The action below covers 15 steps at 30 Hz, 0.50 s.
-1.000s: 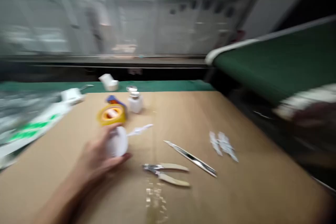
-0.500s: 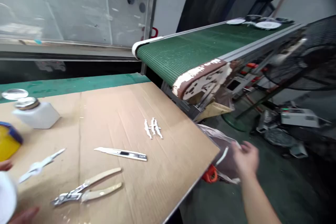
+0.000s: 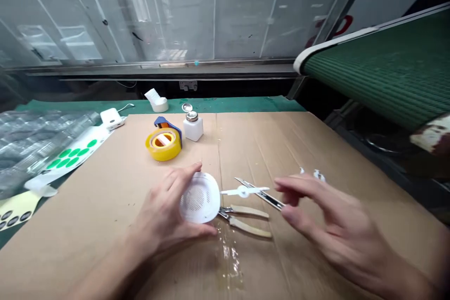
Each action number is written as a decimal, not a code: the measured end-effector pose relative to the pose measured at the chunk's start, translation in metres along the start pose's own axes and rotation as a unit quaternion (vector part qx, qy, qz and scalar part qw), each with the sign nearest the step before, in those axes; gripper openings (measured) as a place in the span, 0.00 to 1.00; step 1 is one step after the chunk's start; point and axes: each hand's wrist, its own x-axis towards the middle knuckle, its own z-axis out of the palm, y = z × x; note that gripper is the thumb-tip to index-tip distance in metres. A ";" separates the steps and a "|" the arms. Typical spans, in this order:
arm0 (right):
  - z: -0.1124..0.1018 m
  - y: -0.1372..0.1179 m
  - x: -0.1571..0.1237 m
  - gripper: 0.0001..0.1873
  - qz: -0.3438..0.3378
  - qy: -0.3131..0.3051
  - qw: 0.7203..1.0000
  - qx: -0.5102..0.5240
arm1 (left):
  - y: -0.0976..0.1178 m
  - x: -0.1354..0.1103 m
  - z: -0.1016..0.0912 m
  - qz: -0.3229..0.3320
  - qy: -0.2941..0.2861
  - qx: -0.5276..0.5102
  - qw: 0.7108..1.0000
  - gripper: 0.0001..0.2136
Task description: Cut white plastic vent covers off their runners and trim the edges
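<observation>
My left hand (image 3: 163, 211) grips a white rounded plastic cover with a perforated face (image 3: 200, 198) by its edges, fingers above and thumb below. Just right of the cover lies a thin white plastic piece with a round middle (image 3: 243, 191), across a utility knife (image 3: 269, 199). Below these are pliers with cream handles (image 3: 249, 220), their jaws partly behind the cover. My right hand (image 3: 323, 225) hovers at the knife's rear end, thumb and fingers apart, with nothing visible between them; contact with the knife is unclear. Small white plastic pieces (image 3: 319, 175) lie beyond it, partly hidden.
Cardboard (image 3: 168, 267) covers the bench. Farther back are a yellow tape roll (image 3: 163, 150) on a blue dispenser, a white pump bottle (image 3: 193, 129) and a white roll (image 3: 159, 104). Clear plastic packaging (image 3: 38, 138) and green dot stickers (image 3: 72, 153) lie left. A green conveyor (image 3: 383, 68) rises right.
The view has swung left. My right hand has come from beyond the table's right edge, over a bag, back above the cardboard. The white cover in my left hand now shows fully.
</observation>
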 end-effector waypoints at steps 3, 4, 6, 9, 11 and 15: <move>0.034 -0.012 0.029 0.10 0.002 -0.047 0.995 0.083 | 0.001 0.001 -0.006 0.012 0.016 -0.020 1.000 0.46; 0.042 -0.012 0.033 0.08 0.010 -0.043 0.993 0.106 | 0.001 0.002 -0.009 0.013 0.014 -0.024 1.000 0.46; 0.053 -0.007 0.032 0.06 0.032 -0.012 0.991 0.132 | 0.001 0.004 -0.013 0.007 0.004 -0.039 0.999 0.44; 0.059 0.005 0.020 0.06 0.075 0.049 0.987 0.135 | -0.002 0.004 -0.016 0.011 -0.001 -0.102 0.995 0.40; 0.059 0.011 0.012 0.06 0.092 0.063 0.986 0.127 | -0.006 0.003 -0.015 0.042 0.014 -0.169 0.985 0.41; 0.057 0.016 0.006 0.08 0.083 0.071 0.989 0.096 | -0.011 0.000 -0.005 0.105 0.079 -0.263 0.956 0.49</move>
